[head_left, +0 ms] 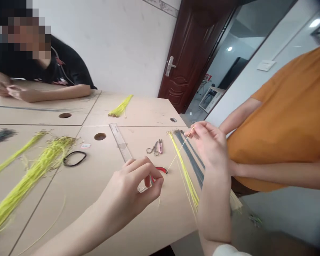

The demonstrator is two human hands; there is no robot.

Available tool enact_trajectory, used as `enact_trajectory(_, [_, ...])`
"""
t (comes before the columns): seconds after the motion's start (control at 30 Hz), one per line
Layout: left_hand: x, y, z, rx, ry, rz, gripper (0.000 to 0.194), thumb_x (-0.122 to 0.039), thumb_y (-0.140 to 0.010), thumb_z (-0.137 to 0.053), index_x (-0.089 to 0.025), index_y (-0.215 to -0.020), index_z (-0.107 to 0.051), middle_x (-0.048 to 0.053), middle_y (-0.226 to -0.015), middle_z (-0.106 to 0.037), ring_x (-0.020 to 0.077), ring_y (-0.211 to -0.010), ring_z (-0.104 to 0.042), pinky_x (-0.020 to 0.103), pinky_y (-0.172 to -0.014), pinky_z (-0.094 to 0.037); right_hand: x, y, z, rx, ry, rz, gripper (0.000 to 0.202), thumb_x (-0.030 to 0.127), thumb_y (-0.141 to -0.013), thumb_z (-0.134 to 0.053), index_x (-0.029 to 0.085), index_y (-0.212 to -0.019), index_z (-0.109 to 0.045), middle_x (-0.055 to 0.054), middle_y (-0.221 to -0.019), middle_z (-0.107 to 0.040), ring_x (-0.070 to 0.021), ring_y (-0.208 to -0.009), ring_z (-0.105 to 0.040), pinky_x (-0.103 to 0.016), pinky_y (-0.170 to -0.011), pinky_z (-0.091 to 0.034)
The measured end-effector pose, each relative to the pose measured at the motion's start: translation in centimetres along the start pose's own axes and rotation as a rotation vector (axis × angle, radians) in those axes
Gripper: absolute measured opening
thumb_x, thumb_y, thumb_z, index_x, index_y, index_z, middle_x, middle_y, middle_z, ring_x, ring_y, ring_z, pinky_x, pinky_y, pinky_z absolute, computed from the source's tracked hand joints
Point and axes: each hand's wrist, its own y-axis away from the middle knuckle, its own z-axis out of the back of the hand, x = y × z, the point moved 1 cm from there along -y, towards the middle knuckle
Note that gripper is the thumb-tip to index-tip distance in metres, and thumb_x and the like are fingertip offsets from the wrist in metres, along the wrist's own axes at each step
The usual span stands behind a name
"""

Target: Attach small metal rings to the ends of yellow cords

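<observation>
I hold one thin yellow cord [179, 151], stretched above the surface [82, 185], pinched in my left hand [134, 183] and my right hand [209, 144]; beyond: small scissors [154, 147], pink thread snips [160, 146], one clear ruler [121, 141]

A: What's the cord [180, 150] like?
B: Thin, pale yellow.
A: And how does it run?
B: Straight and slanting, in the air, from the left hand [138, 181]'s pinched fingertips up to the right hand [210, 144]'s.
A: Slack?
B: No visible sag.
</observation>
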Motion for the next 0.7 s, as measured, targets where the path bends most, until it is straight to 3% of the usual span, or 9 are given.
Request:
enact_trajectory(0.23, [-0.7, 0.4, -4.0, 0.309, 0.125, 0.044, 0.017, -0.016, -0.085, -0.042, -0.019, -0.072, -0.054, -0.001, -0.073, -0.056, 0.0100, -0.063, -0.054, 0.020, -0.055, -0.041, 1.8, -1.6, 10.7, -0.194, 0.055, -0.092, 0.015, 0.026, -0.069, -0.069, 0.017, -0.061, -0.059, 0.003, -0.062, -0.050, -0.0077, -0.060, -0.051, -0.021, -0.061, -0.046])
enact_trajectory(0.37, [-1.4, 1.1, -6.2, 0.449, 0.050, 0.058, 0.017, -0.018, -0.085, -0.042, -0.019, -0.074, -0.054, -0.001, -0.076, -0.059, 0.0118, -0.068, -0.056, 0.024, -0.063, -0.042, 2.4, -1.4, 14.5, -0.215, 0.105, -0.164, 0.020, 0.028, -0.068, -0.071, 0.017, -0.060, -0.056, 0.003, -0.060, -0.049, -0.0076, -0.058, -0.050, -0.020, -0.058, -0.046])
enact_trajectory(0.5, [-0.9, 2.2, -8.3, 0.565, -0.076, 0.078, 0.020, -0.017, -0.084, -0.040, -0.018, -0.074, -0.056, 0.001, -0.075, -0.061, 0.0148, -0.068, -0.056, 0.025, -0.063, -0.041, 2.9, 0.4, 15.3, -0.116, 0.092, -0.238, 0.026, 0.034, -0.068, -0.069, 0.018, -0.058, -0.051, 0.004, -0.058, -0.048, -0.0091, -0.055, -0.050, -0.025, -0.059, -0.048])
enact_trajectory(0.7, [0.6, 5.0, -10.5, 0.686, -0.112, 0.081, 0.025, -0.012, -0.081, -0.038, -0.018, -0.071, -0.060, 0.000, -0.072, -0.062, 0.0140, -0.063, -0.056, 0.024, -0.062, -0.039, 4.0, 4.7, 13.1, -0.011, 0.096, -0.232, 0.024, 0.038, -0.071, -0.067, 0.018, -0.061, -0.056, 0.003, -0.061, -0.051, -0.0106, -0.061, -0.052, -0.030, -0.066, -0.049])
